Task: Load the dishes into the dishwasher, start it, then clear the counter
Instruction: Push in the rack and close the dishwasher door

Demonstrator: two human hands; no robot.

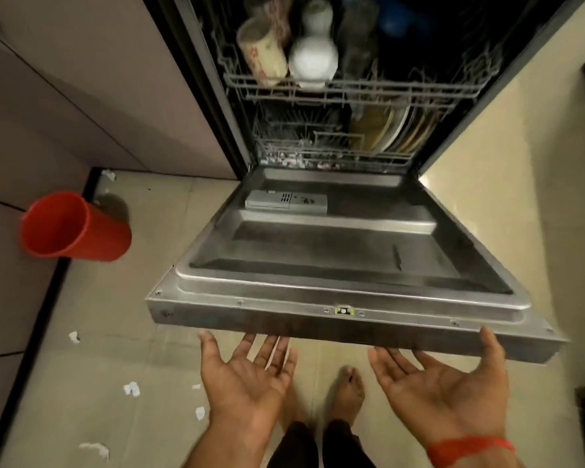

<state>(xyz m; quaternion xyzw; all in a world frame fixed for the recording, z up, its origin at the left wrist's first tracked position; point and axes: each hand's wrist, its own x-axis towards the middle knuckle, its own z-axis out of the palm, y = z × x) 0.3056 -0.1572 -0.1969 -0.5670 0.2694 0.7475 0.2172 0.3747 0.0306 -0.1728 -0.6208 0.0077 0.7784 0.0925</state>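
Stainless steel lines the inside of the dishwasher door (345, 251), which is hanging partly lowered between flat and shut. Both hands are reaching palm-up under its front edge, probably so the lift comes evenly from both sides. The left hand (247, 376) is spreading its fingers (271, 346) straight, their tips slipping beneath the edge; the right hand (450, 383) is doing the same, its thumb rising against the door's face. Neither is gripping anything. Inside, the upper rack (352, 86) is carrying a mug (262, 50) and a white bottle (313, 59) on their sides, while plates (395, 126) are standing on edge in the lower rack, so loading looks finished. A red cup (71, 226) is lying tipped on the floor.
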